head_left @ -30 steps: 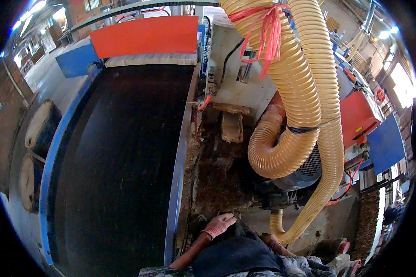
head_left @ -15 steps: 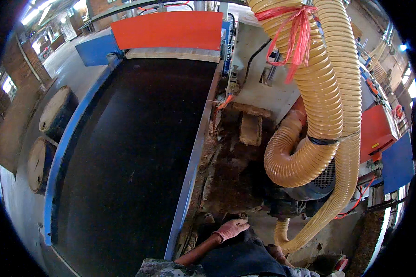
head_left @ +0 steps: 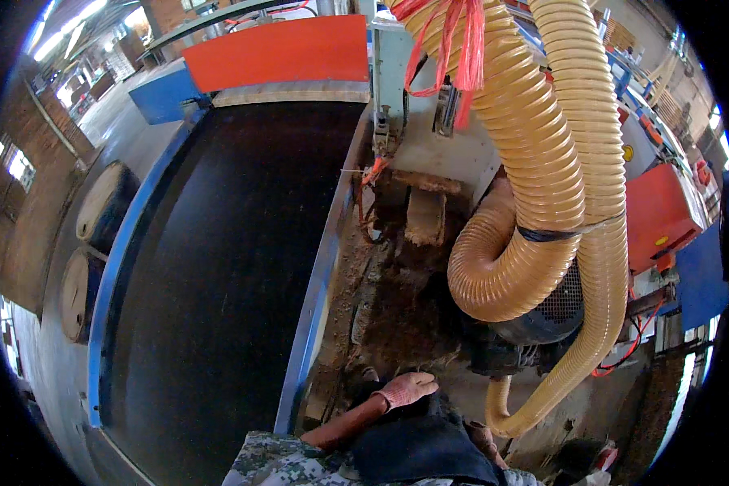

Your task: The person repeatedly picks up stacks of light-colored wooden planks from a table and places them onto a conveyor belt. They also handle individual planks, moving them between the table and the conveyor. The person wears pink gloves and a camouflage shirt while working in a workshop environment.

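My left hand, in a pale pink knitted glove, lies on the dark cloth over my leg. Its fingers stretch to the right with nothing visible in them. Lower and to the right, my right hand shows only in part beside the dark apron; its fingers are hidden. Nearest to it is the lower bend of a thin ribbed yellow hose. Left of my arms runs a wide black conveyor belt with blue side rails. I cannot make out any object held in either hand.
A thick ribbed hose hangs at the right, curling round to a dark motor. A red panel spans the belt's far end. Two drums stand beyond the left rail. A dusty wooden block sits below the grey machine housing.
The view has shifted, so the belt's right rail and the hoses now appear farther left. My left hand stays on my leg, its fingers lying a little flatter.
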Demonstrator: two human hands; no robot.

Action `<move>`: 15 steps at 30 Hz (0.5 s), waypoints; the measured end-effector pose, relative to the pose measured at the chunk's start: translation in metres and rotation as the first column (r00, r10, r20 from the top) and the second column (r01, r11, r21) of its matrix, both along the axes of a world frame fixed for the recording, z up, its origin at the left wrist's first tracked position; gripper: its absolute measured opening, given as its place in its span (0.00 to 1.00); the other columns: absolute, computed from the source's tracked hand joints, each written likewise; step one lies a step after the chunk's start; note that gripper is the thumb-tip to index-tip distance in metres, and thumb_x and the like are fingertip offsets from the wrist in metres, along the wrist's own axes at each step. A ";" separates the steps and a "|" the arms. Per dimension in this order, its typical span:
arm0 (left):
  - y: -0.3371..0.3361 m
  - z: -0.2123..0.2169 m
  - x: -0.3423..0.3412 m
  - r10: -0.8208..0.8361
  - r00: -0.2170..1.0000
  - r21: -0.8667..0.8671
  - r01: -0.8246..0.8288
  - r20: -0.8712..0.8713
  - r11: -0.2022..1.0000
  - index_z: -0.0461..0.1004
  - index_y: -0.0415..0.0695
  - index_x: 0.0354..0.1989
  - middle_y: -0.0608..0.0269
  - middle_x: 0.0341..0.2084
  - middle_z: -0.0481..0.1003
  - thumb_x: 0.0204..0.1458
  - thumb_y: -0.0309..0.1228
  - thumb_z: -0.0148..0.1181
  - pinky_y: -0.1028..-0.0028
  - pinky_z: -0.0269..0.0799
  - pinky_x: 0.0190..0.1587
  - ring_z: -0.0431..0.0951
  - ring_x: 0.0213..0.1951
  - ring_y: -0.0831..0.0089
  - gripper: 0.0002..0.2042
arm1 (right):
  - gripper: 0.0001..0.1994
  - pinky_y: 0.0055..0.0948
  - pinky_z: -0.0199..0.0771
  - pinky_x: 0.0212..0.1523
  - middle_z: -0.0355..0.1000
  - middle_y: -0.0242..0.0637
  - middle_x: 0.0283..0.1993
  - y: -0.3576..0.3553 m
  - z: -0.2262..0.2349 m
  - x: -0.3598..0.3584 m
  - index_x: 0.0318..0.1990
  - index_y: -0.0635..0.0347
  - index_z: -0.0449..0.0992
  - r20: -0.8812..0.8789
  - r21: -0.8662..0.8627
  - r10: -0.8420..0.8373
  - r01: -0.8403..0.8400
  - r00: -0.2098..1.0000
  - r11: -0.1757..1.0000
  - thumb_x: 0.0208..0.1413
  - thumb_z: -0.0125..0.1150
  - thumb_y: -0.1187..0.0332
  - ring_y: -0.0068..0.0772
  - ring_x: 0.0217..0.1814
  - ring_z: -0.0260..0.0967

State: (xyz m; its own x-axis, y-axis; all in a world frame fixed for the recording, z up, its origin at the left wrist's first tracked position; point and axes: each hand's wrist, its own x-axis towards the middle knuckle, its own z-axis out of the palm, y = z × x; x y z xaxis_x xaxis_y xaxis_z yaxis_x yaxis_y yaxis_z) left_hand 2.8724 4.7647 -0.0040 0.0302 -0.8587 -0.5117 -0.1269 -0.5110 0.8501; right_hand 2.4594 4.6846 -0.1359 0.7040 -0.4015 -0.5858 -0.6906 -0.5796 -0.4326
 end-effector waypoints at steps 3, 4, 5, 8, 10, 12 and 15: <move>-0.029 0.008 -0.008 -0.044 0.998 -0.014 0.045 0.051 0.999 0.77 0.44 0.65 0.50 0.62 0.78 0.66 0.55 0.57 0.62 0.69 0.68 0.75 0.66 0.50 0.30 | 0.23 0.40 0.70 0.71 0.74 0.45 0.69 0.003 -0.016 -0.032 0.64 0.50 0.80 -0.062 0.117 -0.155 0.161 0.986 0.980 0.64 0.57 0.57 0.45 0.72 0.70; -0.034 -0.001 -0.011 -0.050 0.996 -0.027 0.052 0.077 0.998 0.76 0.42 0.65 0.50 0.63 0.78 0.66 0.55 0.57 0.61 0.69 0.68 0.75 0.66 0.50 0.30 | 0.20 0.41 0.73 0.67 0.77 0.43 0.62 -0.003 -0.018 -0.032 0.59 0.51 0.81 0.050 0.058 -0.082 0.079 0.995 0.995 0.63 0.58 0.58 0.46 0.67 0.73; -0.044 0.005 -0.019 -0.076 0.993 -0.042 0.080 0.091 0.996 0.75 0.41 0.66 0.49 0.63 0.77 0.66 0.55 0.57 0.61 0.69 0.68 0.75 0.66 0.50 0.31 | 0.18 0.43 0.75 0.63 0.80 0.41 0.55 -0.007 -0.024 -0.042 0.55 0.52 0.83 0.143 -0.011 -0.022 0.024 0.989 1.000 0.61 0.60 0.59 0.48 0.61 0.75; -0.058 0.023 -0.026 -0.010 0.999 -0.036 0.012 0.052 0.999 0.75 0.38 0.66 0.46 0.64 0.76 0.66 0.54 0.58 0.65 0.69 0.67 0.75 0.66 0.55 0.32 | 0.15 0.43 0.79 0.57 0.83 0.40 0.48 -0.038 -0.065 -0.066 0.48 0.58 0.84 -0.013 -0.126 0.201 -0.201 0.979 0.971 0.60 0.62 0.59 0.48 0.54 0.79; -0.064 0.035 -0.030 -0.034 0.998 -0.007 0.035 0.059 0.999 0.75 0.37 0.66 0.46 0.64 0.77 0.65 0.54 0.60 0.65 0.69 0.67 0.75 0.66 0.55 0.32 | 0.06 0.46 0.76 0.39 0.71 0.37 0.33 -0.051 -0.019 -0.030 0.30 0.57 0.74 0.414 -0.267 0.154 -0.043 0.897 0.963 0.58 0.60 0.69 0.49 0.41 0.74; -0.076 0.033 -0.044 -0.050 0.995 0.011 0.049 0.081 0.999 0.74 0.37 0.67 0.46 0.63 0.77 0.65 0.53 0.61 0.65 0.70 0.66 0.77 0.64 0.56 0.32 | 0.04 0.44 0.76 0.41 0.71 0.38 0.32 -0.050 -0.069 -0.062 0.30 0.55 0.75 0.209 0.605 -0.736 0.505 0.644 0.615 0.58 0.61 0.70 0.50 0.39 0.73; -0.079 0.033 -0.052 -0.041 0.999 0.082 0.043 -0.021 0.996 0.74 0.37 0.68 0.49 0.64 0.77 0.66 0.51 0.61 0.66 0.70 0.66 0.77 0.64 0.58 0.32 | 0.05 0.42 0.77 0.43 0.71 0.37 0.31 -0.041 -0.122 -0.088 0.31 0.54 0.75 0.308 0.623 -0.720 0.440 0.621 0.646 0.60 0.60 0.70 0.48 0.39 0.73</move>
